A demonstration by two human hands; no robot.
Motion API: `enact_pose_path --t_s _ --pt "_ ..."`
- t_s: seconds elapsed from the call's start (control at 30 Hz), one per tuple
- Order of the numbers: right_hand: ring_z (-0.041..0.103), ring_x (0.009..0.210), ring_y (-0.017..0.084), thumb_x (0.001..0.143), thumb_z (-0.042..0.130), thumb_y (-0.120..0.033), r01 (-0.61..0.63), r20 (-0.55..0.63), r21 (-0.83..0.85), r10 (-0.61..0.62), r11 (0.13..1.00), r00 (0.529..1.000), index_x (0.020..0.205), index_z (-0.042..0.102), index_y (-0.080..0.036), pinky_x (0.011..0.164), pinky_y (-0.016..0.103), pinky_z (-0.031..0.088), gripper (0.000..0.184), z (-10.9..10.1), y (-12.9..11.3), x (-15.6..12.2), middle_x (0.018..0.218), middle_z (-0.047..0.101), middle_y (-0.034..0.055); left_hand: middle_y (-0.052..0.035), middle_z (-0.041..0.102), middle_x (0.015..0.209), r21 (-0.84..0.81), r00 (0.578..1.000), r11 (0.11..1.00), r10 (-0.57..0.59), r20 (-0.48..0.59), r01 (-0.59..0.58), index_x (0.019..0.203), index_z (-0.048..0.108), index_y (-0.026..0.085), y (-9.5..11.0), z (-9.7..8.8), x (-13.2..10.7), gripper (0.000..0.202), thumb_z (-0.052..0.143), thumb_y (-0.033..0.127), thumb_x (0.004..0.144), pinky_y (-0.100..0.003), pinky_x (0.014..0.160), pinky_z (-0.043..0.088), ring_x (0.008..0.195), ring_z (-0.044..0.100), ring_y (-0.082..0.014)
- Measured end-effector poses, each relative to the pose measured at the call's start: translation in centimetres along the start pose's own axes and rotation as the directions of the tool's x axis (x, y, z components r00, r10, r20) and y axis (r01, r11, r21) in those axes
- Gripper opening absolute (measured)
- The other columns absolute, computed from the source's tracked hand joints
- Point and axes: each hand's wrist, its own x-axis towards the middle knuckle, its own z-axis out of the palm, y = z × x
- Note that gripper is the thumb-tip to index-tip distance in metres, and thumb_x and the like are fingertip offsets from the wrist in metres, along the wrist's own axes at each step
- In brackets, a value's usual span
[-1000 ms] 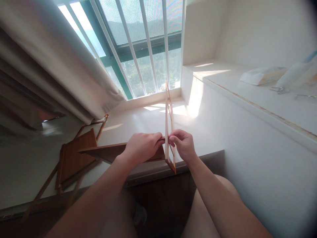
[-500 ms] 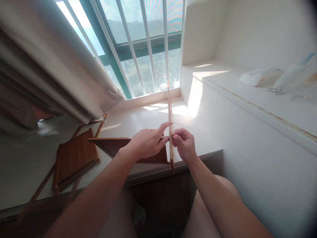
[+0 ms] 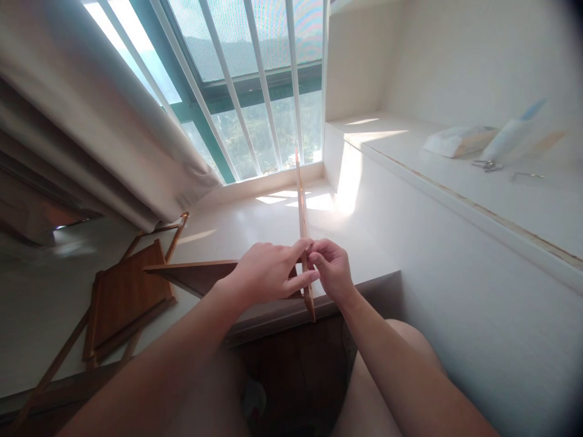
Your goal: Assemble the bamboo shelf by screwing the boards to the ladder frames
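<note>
My left hand [image 3: 266, 272] lies over a brown wooden panel [image 3: 194, 276], its thumb and fingers closed around a narrow upright wooden slat [image 3: 302, 209] at the panel's right end. On the slat's other side, my right hand [image 3: 334, 267] is closed in a pinch against it, fingertips meeting those of my left hand. Whatever sits in that pinch is too small or hidden to make out. The slat stands on edge, pointing away toward the window, and its near end [image 3: 310, 308] shows below my hands.
Another wooden frame with a panel [image 3: 127, 297] lies at the left on the white sill [image 3: 237, 224]. The raised ledge [image 3: 410, 145] at right bears a white packet [image 3: 455, 141], a tube [image 3: 510, 136] and small metal pieces [image 3: 487, 165]. A curtain [image 3: 136, 133] hangs beside the barred window [image 3: 255, 115].
My left index finger, earlier stretched across the slat, has come down to my right fingertips, and the left thumb now reaches over the slat. The view has shifted slightly.
</note>
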Motion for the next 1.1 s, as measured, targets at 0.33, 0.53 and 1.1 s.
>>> enact_pose_path --t_s 0.33,0.53,1.1 --pt "0.065 0.067 0.015 0.076 0.084 -0.03 0.07 -0.006 -0.026 -0.07 0.997 0.998 0.085 0.074 -0.022 0.063 0.03 0.056 0.016 0.2 -0.8 -1.1 0.079 0.071 0.0003 0.0004 0.075 0.09 -0.026 1.0 1.0 -0.005 -0.005 0.005 0.124 0.045 0.027 0.4 -0.1 -0.5 0.043 0.032 0.06 0.101 -0.034 0.06 0.036 0.081 0.072 -0.0294" --pt "0.068 0.073 0.016 0.078 0.083 -0.027 0.063 -0.001 -0.04 -0.063 0.997 0.998 0.092 0.075 -0.022 0.066 0.03 0.057 0.016 0.2 -1.0 -1.6 0.087 0.074 0.0012 -0.0015 0.075 0.095 -0.072 0.999 0.997 0.036 0.004 -0.036 0.124 0.046 0.026 0.0 -0.2 -0.3 0.063 0.033 0.078 0.092 -0.034 0.06 0.036 0.083 0.071 -0.0311" --pt "0.074 0.088 0.021 0.084 0.077 -0.033 0.079 -0.025 -0.205 -0.086 0.976 0.996 0.1 0.074 -0.021 0.083 0.037 0.06 0.02 0.6 -2.1 -2.7 0.095 0.077 0.0044 -0.0009 0.075 0.092 -0.073 0.997 0.995 0.068 -0.046 -0.072 0.116 0.045 0.027 -0.3 0.0 -0.3 0.045 0.034 0.066 0.096 -0.033 0.059 0.035 0.078 0.07 -0.0295"
